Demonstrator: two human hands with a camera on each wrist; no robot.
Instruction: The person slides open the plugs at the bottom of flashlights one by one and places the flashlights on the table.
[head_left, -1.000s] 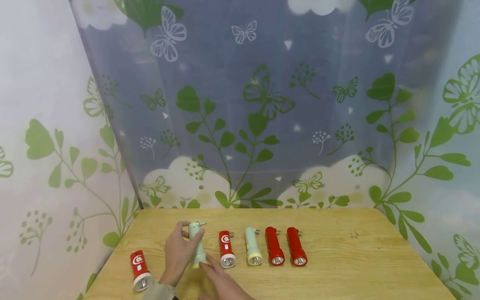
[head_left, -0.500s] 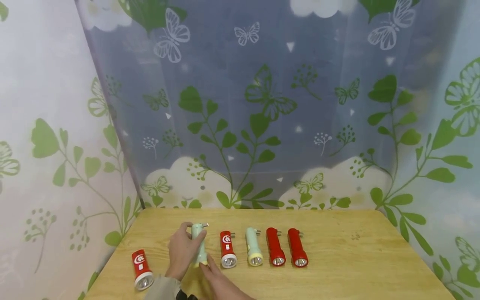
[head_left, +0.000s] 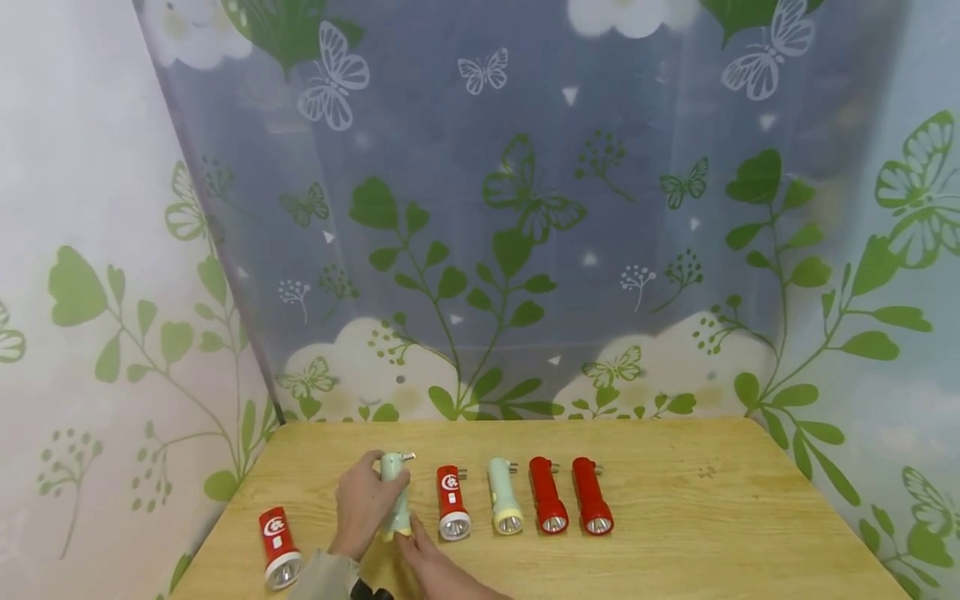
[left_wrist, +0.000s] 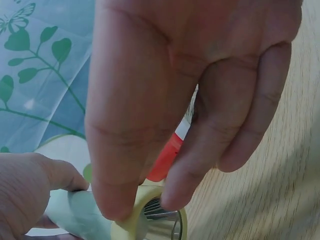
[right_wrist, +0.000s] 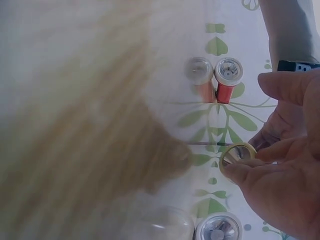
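Note:
My left hand [head_left: 366,504] grips the barrel of a pale green flashlight [head_left: 396,496] at the left part of the table, its plug prongs pointing right at the far end. My right hand [head_left: 438,571] touches the yellow-rimmed head at the near end with its fingertips. The left wrist view has the right hand's straight fingers [left_wrist: 117,150] at the yellow rim and lens, while the left hand [left_wrist: 25,195] holds the barrel. In the right wrist view the right thumb [right_wrist: 285,85] stands apart from the lens [right_wrist: 237,157]. Much of the barrel is hidden by the left hand.
Right of my hands stretches a row: a red flashlight with white rim [head_left: 452,504], a pale green one [head_left: 505,496], then two red ones [head_left: 547,496] [head_left: 592,496]. Another red-and-white flashlight [head_left: 279,550] lies at the left. A patterned curtain hangs behind the wooden table [head_left: 690,517].
The held flashlight has shifted slightly towards me and stands a little more tilted. My right fingertips have drawn closer together at its head. The other flashlights have stayed put.

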